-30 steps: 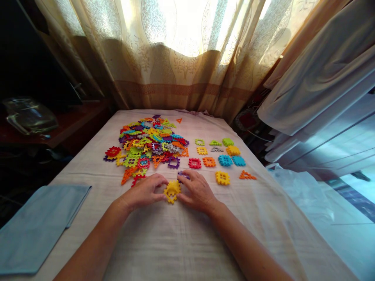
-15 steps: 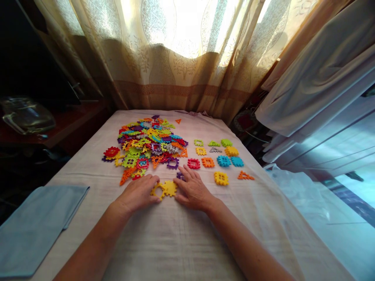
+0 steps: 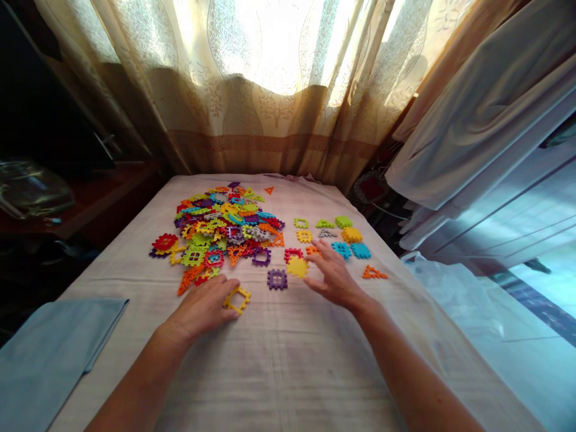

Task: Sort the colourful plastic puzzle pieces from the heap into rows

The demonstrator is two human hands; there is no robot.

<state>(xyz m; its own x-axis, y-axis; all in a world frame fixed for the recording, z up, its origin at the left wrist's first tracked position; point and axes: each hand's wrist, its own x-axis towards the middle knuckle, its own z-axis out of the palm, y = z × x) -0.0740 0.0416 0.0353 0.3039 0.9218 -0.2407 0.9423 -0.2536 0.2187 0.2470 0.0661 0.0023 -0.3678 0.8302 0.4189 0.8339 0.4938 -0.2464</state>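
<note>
My left hand [image 3: 202, 306] has its thumb and fingers closed on the left side of a yellow open-centred building tile [image 3: 243, 293], low over the cloth. In my right hand [image 3: 332, 275], a solid yellow building tile [image 3: 297, 267] is gripped at its right edge between thumb and fingers. That tile partly covers a red frame tile [image 3: 293, 254] behind it. Between the two hands lies a purple window tile [image 3: 277, 279]. Part of an orange tile [image 3: 312, 250] shows beyond my right fingers.
A heap of colourful interlocking tiles [image 3: 225, 219] spreads over the left rear of the cloth-covered table [image 3: 270, 372]. Sorted at the right are blue tiles [image 3: 360, 250], a yellow-orange stack [image 3: 351, 234] and an orange triangle [image 3: 374, 272]. A folded blue cloth [image 3: 54, 354] lies at left.
My hands have moved apart. The right has carried the solid yellow tile right and away from me, while the left has drawn the yellow open-centred tile slightly left. The purple window tile is now uncovered.
</note>
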